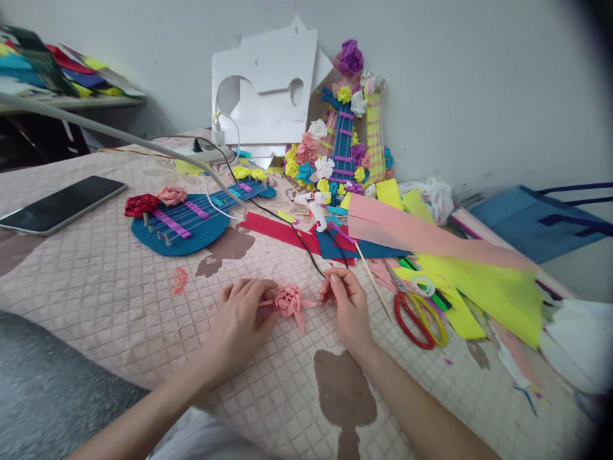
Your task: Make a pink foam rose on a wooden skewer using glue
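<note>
A pink paper flower (287, 300) sits between my two hands, low over the quilted tablecloth. The fingers of my left hand (246, 313) are closed on its left side, with pointed strips sticking out of the flower to the right and down. My right hand (348, 303) is pinched just right of the strip's tip, apart from the flower; whatever is in its fingertips is too small to make out. Beyond the hands lies a blue guitar-shaped piece (191, 223) with purple bars and strings, bearing a red paper flower (141, 205) and a pink one.
Red-and-yellow-handled scissors (419, 319) and a wooden stick (373, 281) lie right of my right hand. A white glue gun (316, 211) with a black cord rests on red strips (280, 231). Pink paper (421, 230) and yellow paper spread rightward. A phone (62, 204) lies left.
</note>
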### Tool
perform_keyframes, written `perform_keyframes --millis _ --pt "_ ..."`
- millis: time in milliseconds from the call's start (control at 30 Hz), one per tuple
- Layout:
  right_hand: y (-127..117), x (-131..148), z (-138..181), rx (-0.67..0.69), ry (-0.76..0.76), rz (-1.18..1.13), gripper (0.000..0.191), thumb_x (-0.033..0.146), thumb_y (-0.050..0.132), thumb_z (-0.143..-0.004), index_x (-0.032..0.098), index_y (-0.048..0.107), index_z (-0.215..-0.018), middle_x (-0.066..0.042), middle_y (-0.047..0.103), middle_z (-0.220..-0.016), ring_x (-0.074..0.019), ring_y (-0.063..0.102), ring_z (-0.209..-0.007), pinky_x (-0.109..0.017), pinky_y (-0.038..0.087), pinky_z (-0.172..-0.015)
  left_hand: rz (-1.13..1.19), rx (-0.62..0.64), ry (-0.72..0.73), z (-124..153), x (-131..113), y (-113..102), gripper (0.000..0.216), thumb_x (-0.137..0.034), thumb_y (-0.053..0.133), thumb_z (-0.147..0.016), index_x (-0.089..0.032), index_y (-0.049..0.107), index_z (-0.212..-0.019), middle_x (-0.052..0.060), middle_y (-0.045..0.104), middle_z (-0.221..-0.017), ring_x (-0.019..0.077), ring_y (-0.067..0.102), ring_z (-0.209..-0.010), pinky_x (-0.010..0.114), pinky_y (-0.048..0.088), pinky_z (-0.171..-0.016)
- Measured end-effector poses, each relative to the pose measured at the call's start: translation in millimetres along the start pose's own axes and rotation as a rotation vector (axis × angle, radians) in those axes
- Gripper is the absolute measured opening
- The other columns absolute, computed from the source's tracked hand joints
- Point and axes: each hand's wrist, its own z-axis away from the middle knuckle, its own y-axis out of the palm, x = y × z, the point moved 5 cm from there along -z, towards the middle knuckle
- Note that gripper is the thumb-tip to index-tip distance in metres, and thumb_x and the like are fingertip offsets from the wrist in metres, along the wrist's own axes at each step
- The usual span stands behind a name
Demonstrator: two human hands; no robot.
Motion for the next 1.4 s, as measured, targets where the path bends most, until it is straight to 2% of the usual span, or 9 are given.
perform_keyframes --millis 833,967,1033,1100,1200,1300,1400 --pt "1 -3 -1 0.030 0.011 0.039 0.015 0.034 0.050 -0.090 0.022 0.059 -0.091 0.003 0.056 -0.063 -0.0125 0.052 -0.056 -0.025 0.045 -0.053 0.009 -0.006 0.000 1 1 0 0.026 -0.018 0.059 -0.080 -0.024 0.051 -0.105 0.002 0.065 -0.101 0.0235 0.053 -0.097 0.040 0.033 -0.085" --pt "1 0 1 0.030 -0.012 0.071 0.014 0.032 0.048 -0.092 0.022 0.058 -0.093 0.001 0.057 -0.070 -0.0126 0.053 -0.059 -0.026 0.045 -0.055 0.009 -0.004 0.003 0 1 0 0.027 -0.017 0.059 -0.080 -0.024 0.052 -0.105 0.002 0.065 -0.100 0.0233 0.053 -0.097 0.039 0.033 -0.084" --pt "3 5 4 0.037 -0.080 0.157 0.013 0.030 0.048 -0.092 0.023 0.058 -0.096 -0.001 0.058 -0.080 -0.0135 0.055 -0.066 -0.028 0.046 -0.060 0.011 -0.006 0.004 0 1 0 0.026 -0.017 0.059 -0.080 -0.024 0.052 -0.104 0.001 0.065 -0.100 0.0231 0.053 -0.097 0.039 0.033 -0.084" --pt "6 15 8 0.066 -0.217 0.266 0.013 0.025 0.048 -0.090 0.023 0.058 -0.098 -0.003 0.058 -0.091 -0.0161 0.057 -0.078 -0.032 0.048 -0.070 0.016 -0.007 0.005 0 0 0 0.026 -0.017 0.059 -0.081 -0.024 0.052 -0.104 0.001 0.065 -0.099 0.0228 0.053 -0.097 0.039 0.033 -0.084" --pt "16 30 17 0.202 -0.436 0.411 0.017 0.018 0.049 -0.087 0.024 0.060 -0.098 -0.006 0.055 -0.103 -0.0210 0.054 -0.100 -0.040 0.046 -0.086 0.017 -0.007 0.003 0 0 -1 0.025 -0.018 0.060 -0.081 -0.024 0.052 -0.104 0.001 0.065 -0.099 0.0222 0.054 -0.096 0.038 0.033 -0.084" --pt "25 37 25 0.351 -0.549 0.524 0.021 0.015 0.051 -0.084 0.026 0.063 -0.097 -0.006 0.052 -0.113 -0.0236 0.050 -0.110 -0.045 0.043 -0.093 0.013 -0.008 -0.002 1 0 0 0.025 -0.020 0.060 -0.082 -0.024 0.052 -0.105 0.001 0.064 -0.098 0.0222 0.053 -0.096 0.037 0.033 -0.083" --pt "29 40 30 0.430 -0.650 0.574 0.024 0.013 0.053 -0.081 0.027 0.064 -0.098 -0.005 0.049 -0.122 -0.0252 0.045 -0.117 -0.049 0.040 -0.098 0.012 -0.012 0.002 1 0 0 0.025 -0.020 0.060 -0.082 -0.024 0.052 -0.104 0.000 0.064 -0.099 0.0217 0.053 -0.096 0.037 0.032 -0.083"
